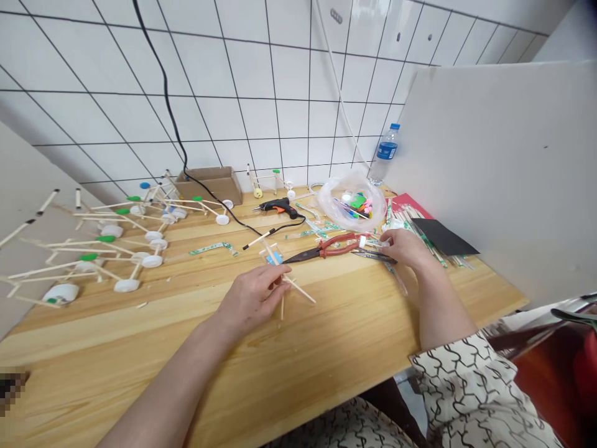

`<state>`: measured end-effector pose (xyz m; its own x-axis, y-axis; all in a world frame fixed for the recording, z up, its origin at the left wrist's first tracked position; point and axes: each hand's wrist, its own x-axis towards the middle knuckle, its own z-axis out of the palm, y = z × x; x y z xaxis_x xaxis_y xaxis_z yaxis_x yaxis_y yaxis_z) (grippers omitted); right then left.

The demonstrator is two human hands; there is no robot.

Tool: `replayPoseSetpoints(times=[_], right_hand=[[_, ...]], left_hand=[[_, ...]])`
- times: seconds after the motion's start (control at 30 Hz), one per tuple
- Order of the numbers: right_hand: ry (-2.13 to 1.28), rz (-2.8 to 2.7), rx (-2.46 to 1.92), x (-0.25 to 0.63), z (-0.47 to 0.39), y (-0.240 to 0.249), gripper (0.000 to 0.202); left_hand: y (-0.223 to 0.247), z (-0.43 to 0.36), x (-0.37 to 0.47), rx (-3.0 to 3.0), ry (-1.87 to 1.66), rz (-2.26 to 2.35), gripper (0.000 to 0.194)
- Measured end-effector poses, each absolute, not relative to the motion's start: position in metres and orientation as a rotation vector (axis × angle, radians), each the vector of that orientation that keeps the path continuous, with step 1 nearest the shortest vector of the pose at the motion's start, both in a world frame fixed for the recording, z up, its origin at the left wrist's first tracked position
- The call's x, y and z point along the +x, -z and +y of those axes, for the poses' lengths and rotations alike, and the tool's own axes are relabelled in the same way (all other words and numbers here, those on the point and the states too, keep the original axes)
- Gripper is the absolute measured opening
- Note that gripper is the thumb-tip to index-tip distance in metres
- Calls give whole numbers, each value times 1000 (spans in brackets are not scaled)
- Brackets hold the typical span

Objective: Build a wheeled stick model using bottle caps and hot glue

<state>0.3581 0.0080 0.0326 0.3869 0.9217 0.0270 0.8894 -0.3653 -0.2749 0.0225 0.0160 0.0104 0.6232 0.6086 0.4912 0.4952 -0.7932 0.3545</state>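
Beyond our hands, long-nosed pliers with red handles (pixel 321 250) lie between us and a black glue gun (pixel 282 205); a clear plastic bag (pixel 327 202) bears coloured pieces, and pale-stick models with white wheels (pixel 152 261) crowd the left. Our pale wooden desk (pixel 345 336) meets a white tiled wall (pixel 289 81). Our left hand's (pixel 252 291) grip is clamped on a pale wooden-stick frame (pixel 301 291), partly hidden by fingers; whether our right hand (pixel 403 247), near the pliers' handles, pinches anything we cannot tell.
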Motion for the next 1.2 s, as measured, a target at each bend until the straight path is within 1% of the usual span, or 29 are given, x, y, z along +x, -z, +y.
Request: replayPoseSetpoints(times=[0.23, 0.4, 0.47, 0.53, 0.57, 0.63, 0.7, 0.8, 1.0, 1.2], right_hand=[[-130, -1659, -2439, 339, 2, -53, 26], [-118, -1687, -2339, 335, -14, -67, 17], [-228, -1748, -2186, 336, -18, -62, 21], [-460, -1916, -1944, 332, -20, -52, 26], [-580, -2004, -1835, 328, -20, -45, 27], [-717, -2142, -1716, 314, -19, -31, 23], [-770, -2266, -1630, 296, -17, -20, 18], [-862, -2379, -1499, 271, -16, -13, 18], [-871, -2429, -1419, 241, -19, -18, 20], [-877, -2425, -1335, 232, -21, -20, 18]], left_hand=[[-11, 13, 24, 2482, -914, 1008, 17], [-15, 14, 22, 2423, -927, 1050, 16], [-16, 16, 21, 2406, -927, 1063, 16], [-16, 17, 20, 2384, -932, 1073, 16], [-16, 18, 19, 2373, -931, 1079, 16], [-17, 19, 17, 2354, -920, 1098, 16], [-20, 20, 15, 2334, -906, 1118, 16], [-26, 18, 14, 2296, -889, 1123, 16], [-36, 13, 16, 2302, -907, 1095, 15], [-37, 10, 21, 2428, -904, 1024, 16]])
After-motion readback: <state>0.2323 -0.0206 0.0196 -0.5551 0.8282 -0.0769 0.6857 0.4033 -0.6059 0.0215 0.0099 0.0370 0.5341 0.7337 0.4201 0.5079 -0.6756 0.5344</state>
